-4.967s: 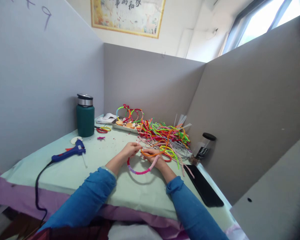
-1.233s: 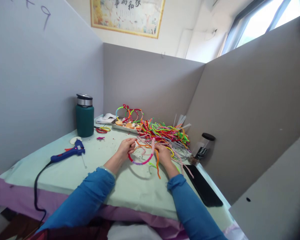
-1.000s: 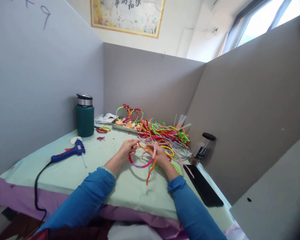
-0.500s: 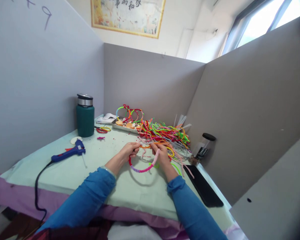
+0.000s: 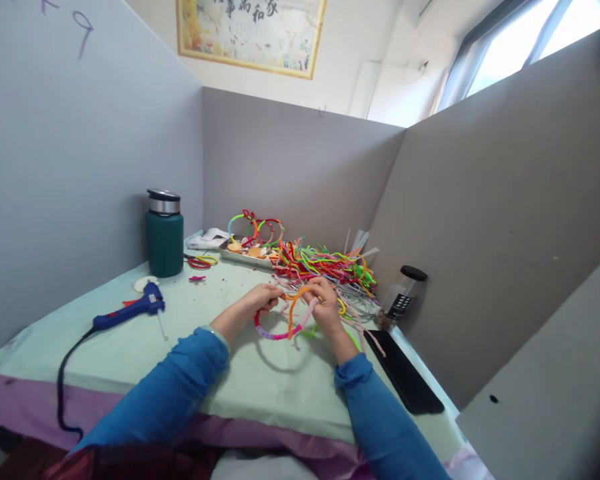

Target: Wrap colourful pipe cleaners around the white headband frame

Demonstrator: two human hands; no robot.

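Note:
A ring [image 5: 274, 336] wrapped in red, purple, magenta and pale pink pipe cleaner hangs between my two hands over the table. My left hand [image 5: 261, 301] pinches the ring at its upper left. My right hand [image 5: 326, 308] is closed at the upper right, with an orange pipe cleaner [image 5: 293, 312] at its fingers. That orange strand loops across the top of the ring, and one end dangles down in front of it. Fingers hide the ring's upper part. Behind my hands lies a heap of coloured pipe cleaners [image 5: 325, 261].
A metal tray [image 5: 250, 260] at the back holds wooden discs and wrapped rings. Scissors [image 5: 200, 261] lie beside a green bottle [image 5: 165, 243]. To the left is a blue glue gun [image 5: 127, 312] with its cord. A black phone [image 5: 405, 373] and a clear jar [image 5: 405, 293] are on the right.
The orange pipe cleaner, stretched between my hands before, now arches up with an end hanging across the ring. My right hand has turned and risen slightly. My left hand keeps its pinch.

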